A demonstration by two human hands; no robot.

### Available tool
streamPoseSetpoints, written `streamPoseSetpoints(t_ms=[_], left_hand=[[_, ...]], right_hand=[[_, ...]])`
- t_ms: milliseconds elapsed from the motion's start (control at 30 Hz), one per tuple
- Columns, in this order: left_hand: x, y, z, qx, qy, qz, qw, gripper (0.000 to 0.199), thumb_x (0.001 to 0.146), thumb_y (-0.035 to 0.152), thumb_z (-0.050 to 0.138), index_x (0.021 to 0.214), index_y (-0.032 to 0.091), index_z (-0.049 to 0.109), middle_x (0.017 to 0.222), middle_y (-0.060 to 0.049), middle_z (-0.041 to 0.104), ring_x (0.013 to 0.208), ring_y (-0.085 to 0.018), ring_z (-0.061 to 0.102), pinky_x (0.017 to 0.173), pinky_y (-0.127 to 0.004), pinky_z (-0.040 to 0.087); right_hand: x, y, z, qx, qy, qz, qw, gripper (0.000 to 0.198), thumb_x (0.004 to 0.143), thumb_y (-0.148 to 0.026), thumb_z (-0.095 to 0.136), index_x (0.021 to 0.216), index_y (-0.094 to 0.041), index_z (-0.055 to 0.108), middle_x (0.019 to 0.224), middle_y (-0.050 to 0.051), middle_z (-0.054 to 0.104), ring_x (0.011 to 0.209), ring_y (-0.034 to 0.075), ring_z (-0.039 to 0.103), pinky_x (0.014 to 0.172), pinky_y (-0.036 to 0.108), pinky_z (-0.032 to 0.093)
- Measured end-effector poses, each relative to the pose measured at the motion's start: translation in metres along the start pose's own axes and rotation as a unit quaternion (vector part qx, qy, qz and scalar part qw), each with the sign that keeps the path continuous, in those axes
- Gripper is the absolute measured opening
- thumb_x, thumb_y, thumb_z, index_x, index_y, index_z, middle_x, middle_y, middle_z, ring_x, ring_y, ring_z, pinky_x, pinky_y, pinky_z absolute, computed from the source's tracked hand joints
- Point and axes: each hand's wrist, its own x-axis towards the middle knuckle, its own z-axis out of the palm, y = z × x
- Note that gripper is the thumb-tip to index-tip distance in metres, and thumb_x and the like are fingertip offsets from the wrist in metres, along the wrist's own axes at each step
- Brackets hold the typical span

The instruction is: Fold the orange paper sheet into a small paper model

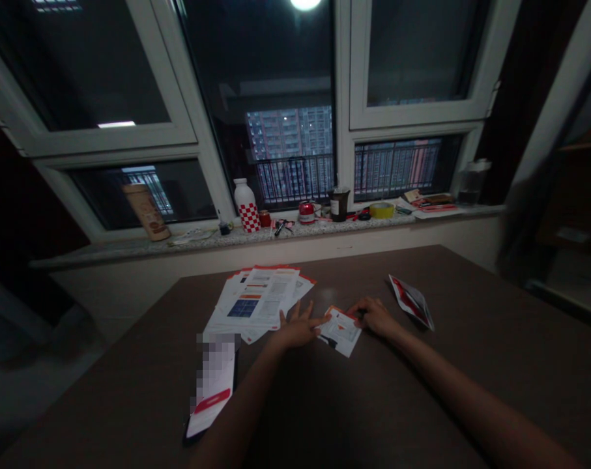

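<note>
A small folded white leaflet [345, 333] with orange print lies on the dark table [373, 410]. My left hand [296, 329] has its fingers spread, the thumb side touching the leaflet's left edge. At the leaflet's upper right corner, my right hand [373, 317] is closed, its fingers pinched on the paper. Beside my left hand, several printed sheets [256, 301] with orange edges are fanned out. To the right of my right hand lies a red and white folded packet [411, 301]. A phone [212, 394] rests near my left forearm, its screen partly blurred out.
Behind the table runs a stone windowsill [202, 242]. On it stand a tan tumbler [146, 212], a red-checked white bottle [247, 205], a red can [306, 212], a dark cup [339, 204], a yellow tape roll [382, 210] and a clear jug [472, 182].
</note>
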Motion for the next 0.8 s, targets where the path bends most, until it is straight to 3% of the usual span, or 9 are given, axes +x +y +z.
streamPoseSetpoints(t_ms=[500,800], left_hand=[[0.002,-0.001,-0.001,-0.006,-0.018,-0.004,1.0,0.054,0.094,0.039,0.045,0.143,0.054,0.027,0.161,0.003,0.002,0.145,-0.039,-0.008,0.102,-0.078,0.001],[0.002,-0.004,0.003,-0.012,-0.009,0.007,1.0,0.053,0.094,0.04,0.044,0.142,0.054,0.029,0.162,0.003,0.0,0.145,-0.039,-0.01,0.102,-0.077,-0.001]], right_hand=[[0.01,0.018,-0.006,0.082,-0.03,-0.066,0.994,0.038,0.057,-0.015,0.062,0.09,-0.022,0.077,0.097,0.005,0.072,0.096,0.025,0.06,0.091,0.039,0.043],[0.003,0.017,-0.006,0.1,-0.019,-0.12,0.988,0.033,0.059,-0.012,0.062,0.086,-0.022,0.077,0.094,0.004,0.071,0.095,0.025,0.059,0.093,0.04,0.04]])
